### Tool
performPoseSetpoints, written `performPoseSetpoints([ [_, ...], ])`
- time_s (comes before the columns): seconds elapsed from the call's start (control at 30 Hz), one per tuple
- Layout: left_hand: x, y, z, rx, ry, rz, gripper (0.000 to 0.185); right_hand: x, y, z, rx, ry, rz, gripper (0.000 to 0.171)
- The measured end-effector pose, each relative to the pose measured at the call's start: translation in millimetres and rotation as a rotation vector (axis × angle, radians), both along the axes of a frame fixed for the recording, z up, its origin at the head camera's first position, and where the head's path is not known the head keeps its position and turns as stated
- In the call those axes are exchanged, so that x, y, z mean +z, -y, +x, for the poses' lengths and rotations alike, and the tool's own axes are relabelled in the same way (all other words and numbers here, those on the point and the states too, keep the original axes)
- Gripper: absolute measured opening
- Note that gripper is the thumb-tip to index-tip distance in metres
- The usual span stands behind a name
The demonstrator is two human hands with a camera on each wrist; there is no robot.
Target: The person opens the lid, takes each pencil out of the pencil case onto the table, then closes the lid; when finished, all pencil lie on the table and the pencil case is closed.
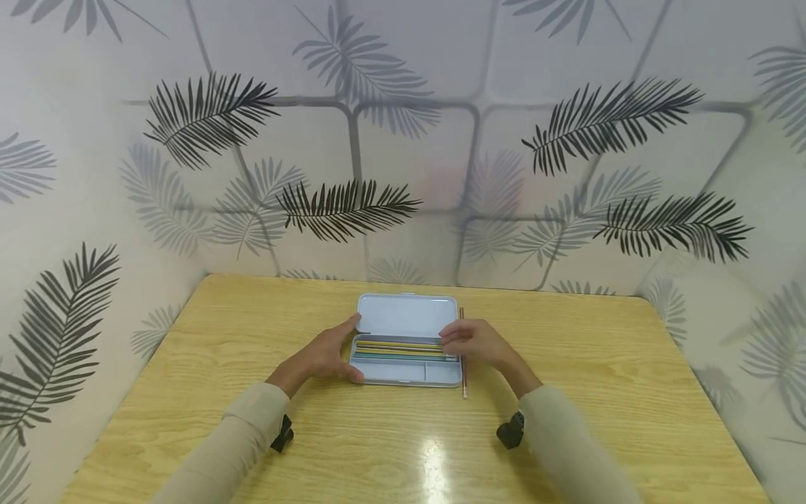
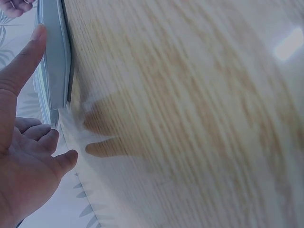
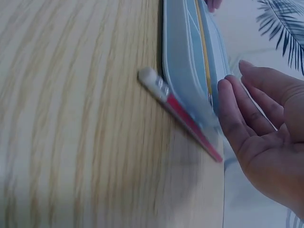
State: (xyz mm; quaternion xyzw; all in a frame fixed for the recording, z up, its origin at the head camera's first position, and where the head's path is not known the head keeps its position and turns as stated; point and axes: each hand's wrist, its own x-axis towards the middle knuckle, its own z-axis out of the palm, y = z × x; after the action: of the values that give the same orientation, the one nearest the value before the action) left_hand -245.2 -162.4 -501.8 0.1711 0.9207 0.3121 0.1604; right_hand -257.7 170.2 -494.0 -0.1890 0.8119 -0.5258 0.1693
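A light-blue pencil case point(image 1: 408, 318) lies open in the middle of the wooden table point(image 1: 598, 392), its lid folded back. Several coloured pencils point(image 1: 397, 350) lie in its tray. My left hand point(image 1: 327, 353) rests against the case's left end, its thumb point(image 2: 28, 52) straight along the case's edge point(image 2: 57, 61) and the fingers relaxed. My right hand point(image 1: 472, 341) hovers at the case's right end with loosely extended fingers point(image 3: 237, 114), holding nothing. A red pencil point(image 1: 464, 381) with a white eraser tip lies on the table along the right side of the case point(image 3: 183, 57), just beside that hand.
Walls with a palm-leaf print point(image 1: 340, 206) close the table in at the back and on both sides. Bare wood stretches around the case, with a glare spot point(image 1: 434, 455) near the front edge.
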Motion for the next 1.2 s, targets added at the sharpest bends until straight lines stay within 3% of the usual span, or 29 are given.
performPoseSetpoints([
  [0.13,-0.6,0,-1.1,0.004,0.003,0.002,0.127,1.0,17,-2.3,0.026,-0.045,0.093,0.025],
  [0.33,-3.4,1,-2.2,0.001,0.007,-0.006,0.127,-0.4,36,-2.1,-0.030,-0.041,0.201,0.019],
  [0.73,-3.7,1,-1.2,0.003,0.004,0.001,0.126,1.1,51,3.7,-0.006,-0.102,0.275,0.017],
  [1.2,-3.3,1,-1.0,0.005,-0.017,-0.018,0.125,-2.6,57,2.5,0.046,-0.103,0.264,0.022],
])
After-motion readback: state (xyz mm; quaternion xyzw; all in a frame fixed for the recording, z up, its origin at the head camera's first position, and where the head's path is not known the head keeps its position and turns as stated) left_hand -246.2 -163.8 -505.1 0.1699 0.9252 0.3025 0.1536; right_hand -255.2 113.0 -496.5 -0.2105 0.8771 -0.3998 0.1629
